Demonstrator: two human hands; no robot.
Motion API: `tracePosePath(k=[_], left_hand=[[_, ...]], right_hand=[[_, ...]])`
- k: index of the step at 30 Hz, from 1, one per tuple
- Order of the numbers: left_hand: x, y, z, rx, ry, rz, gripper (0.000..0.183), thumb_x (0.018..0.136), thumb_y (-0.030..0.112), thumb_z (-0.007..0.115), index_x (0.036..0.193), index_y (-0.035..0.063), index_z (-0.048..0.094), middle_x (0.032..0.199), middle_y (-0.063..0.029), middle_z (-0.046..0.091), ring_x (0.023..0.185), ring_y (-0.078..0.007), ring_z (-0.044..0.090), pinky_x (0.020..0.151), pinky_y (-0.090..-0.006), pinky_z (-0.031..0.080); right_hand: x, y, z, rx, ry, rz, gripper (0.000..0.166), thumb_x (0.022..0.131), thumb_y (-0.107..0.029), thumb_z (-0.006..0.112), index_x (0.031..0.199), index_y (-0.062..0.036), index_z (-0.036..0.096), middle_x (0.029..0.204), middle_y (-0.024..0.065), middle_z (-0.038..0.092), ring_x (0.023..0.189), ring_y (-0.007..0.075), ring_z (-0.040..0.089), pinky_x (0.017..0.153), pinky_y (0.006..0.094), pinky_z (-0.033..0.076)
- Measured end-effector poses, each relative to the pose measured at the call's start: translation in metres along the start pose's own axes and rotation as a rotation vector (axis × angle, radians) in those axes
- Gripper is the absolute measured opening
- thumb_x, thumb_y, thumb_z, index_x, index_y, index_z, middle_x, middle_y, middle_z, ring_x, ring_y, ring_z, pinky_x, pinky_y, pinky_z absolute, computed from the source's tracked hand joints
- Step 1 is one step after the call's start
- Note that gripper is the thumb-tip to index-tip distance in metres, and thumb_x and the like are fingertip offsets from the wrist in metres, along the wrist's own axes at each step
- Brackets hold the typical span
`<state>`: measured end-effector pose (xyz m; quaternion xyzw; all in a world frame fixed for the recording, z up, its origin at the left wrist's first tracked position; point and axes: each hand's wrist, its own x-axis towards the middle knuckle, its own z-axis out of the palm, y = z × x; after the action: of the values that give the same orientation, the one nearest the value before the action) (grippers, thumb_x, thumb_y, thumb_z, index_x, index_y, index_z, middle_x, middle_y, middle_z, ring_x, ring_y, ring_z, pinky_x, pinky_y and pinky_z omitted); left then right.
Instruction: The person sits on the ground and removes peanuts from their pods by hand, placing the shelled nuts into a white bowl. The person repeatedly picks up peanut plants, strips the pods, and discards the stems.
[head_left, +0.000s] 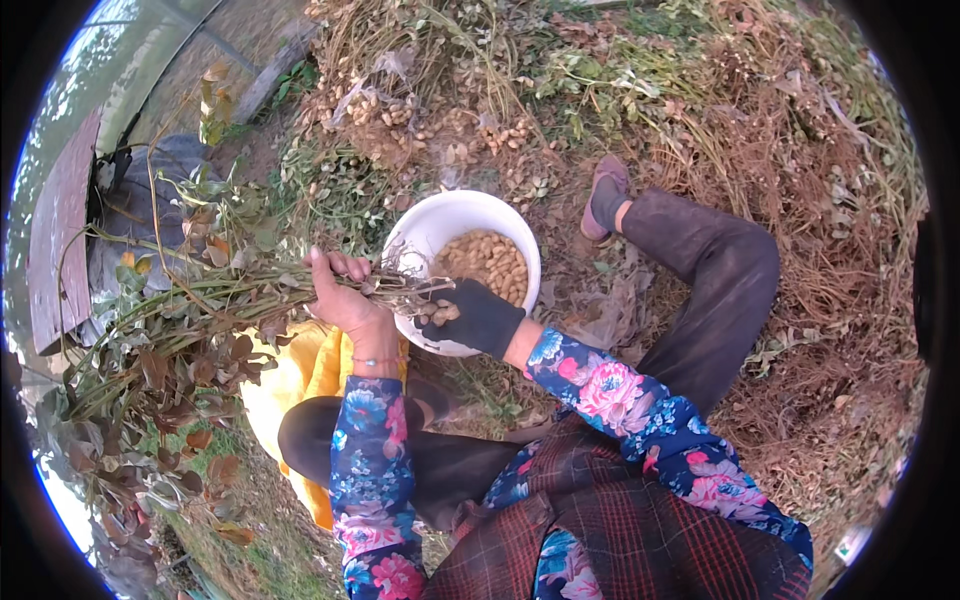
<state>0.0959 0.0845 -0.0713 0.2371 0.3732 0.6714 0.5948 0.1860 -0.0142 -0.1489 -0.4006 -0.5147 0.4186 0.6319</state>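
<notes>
A bundle of uprooted peanut plants (225, 296) lies across my bare left hand (341, 296), which grips the stems near the roots. Leafy tops trail off to the left. My right hand (476, 319), in a black glove, is at the root end, its fingers closed around a few peanut pods (439, 311). Both hands are over the near rim of a white plastic bucket (405, 229). Loose peanuts (491, 262) cover part of its bottom, mostly on the right side. The roots and my glove hide some of the bucket's inside.
Peanut plants with pods (382, 112) are heaped beyond the bucket. Drier vines (817, 225) cover the right. A yellow cloth or sack (307, 367) lies by my left knee. At the left stand a wooden board (67, 232) and grey sheeting (142, 202). My right foot (606, 195) rests beside the bucket.
</notes>
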Motion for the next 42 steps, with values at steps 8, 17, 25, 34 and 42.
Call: tracePosePath(k=[8, 17, 25, 34, 42], left_hand=[[-0.005, -0.005, 0.008, -0.004, -0.046, -0.037, 0.006, 0.088, 0.017, 0.051, 0.086, 0.0134, 0.047, 0.057, 0.0009, 0.035, 0.047, -0.0119, 0.036, 0.047, -0.0264, 0.033], [0.019, 0.013, 0.001, 0.066, 0.038, 0.03, 0.011, 0.088, 0.014, 0.049, 0.078, 0.0099, 0.045, 0.056, 0.0014, 0.034, 0.047, -0.0099, 0.032, 0.046, -0.025, 0.03], [0.028, 0.03, -0.002, -0.064, -0.198, -0.069, 0.009, 0.088, 0.012, 0.041, 0.08, 0.0074, 0.043, 0.06, -0.0003, 0.036, 0.051, -0.0113, 0.034, 0.05, -0.0262, 0.032], [-0.004, 0.005, 0.013, 0.036, -0.395, -0.295, 0.01, 0.082, 0.006, 0.053, 0.09, 0.0055, 0.048, 0.059, -0.0024, 0.043, 0.049, -0.0135, 0.042, 0.048, -0.0273, 0.038], [-0.045, -0.002, 0.03, 0.392, -0.551, -0.358, 0.021, 0.079, 0.012, 0.057, 0.096, 0.0015, 0.05, 0.068, -0.0051, 0.053, 0.056, -0.0134, 0.053, 0.051, -0.0258, 0.045]], right_hand=[[-0.001, 0.008, -0.006, 0.081, -0.005, 0.093, 0.008, 0.085, -0.01, 0.048, 0.08, -0.0034, 0.05, 0.072, 0.0073, 0.049, 0.058, 0.0149, 0.048, 0.05, 0.026, 0.042], [-0.012, -0.03, -0.022, 0.326, -0.198, 0.73, 0.008, 0.076, -0.009, 0.059, 0.077, -0.002, 0.055, 0.064, -0.0017, 0.05, 0.059, 0.0068, 0.048, 0.053, 0.0223, 0.041], [-0.01, 0.012, -0.074, -0.275, 0.06, 0.484, 0.035, 0.073, -0.022, 0.065, 0.1, -0.0015, 0.057, 0.084, 0.0122, 0.061, 0.078, 0.0206, 0.061, 0.07, 0.0298, 0.048], [0.007, -0.054, -0.059, -0.34, 0.11, 0.279, 0.049, 0.075, -0.026, 0.069, 0.114, -0.0026, 0.051, 0.109, 0.011, 0.058, 0.101, 0.0179, 0.055, 0.085, 0.0294, 0.043], [-0.021, -0.064, -0.028, 0.174, 0.072, 0.539, 0.033, 0.081, -0.008, 0.06, 0.111, 0.0018, 0.051, 0.101, 0.0054, 0.057, 0.091, 0.0107, 0.052, 0.079, 0.0257, 0.044]])
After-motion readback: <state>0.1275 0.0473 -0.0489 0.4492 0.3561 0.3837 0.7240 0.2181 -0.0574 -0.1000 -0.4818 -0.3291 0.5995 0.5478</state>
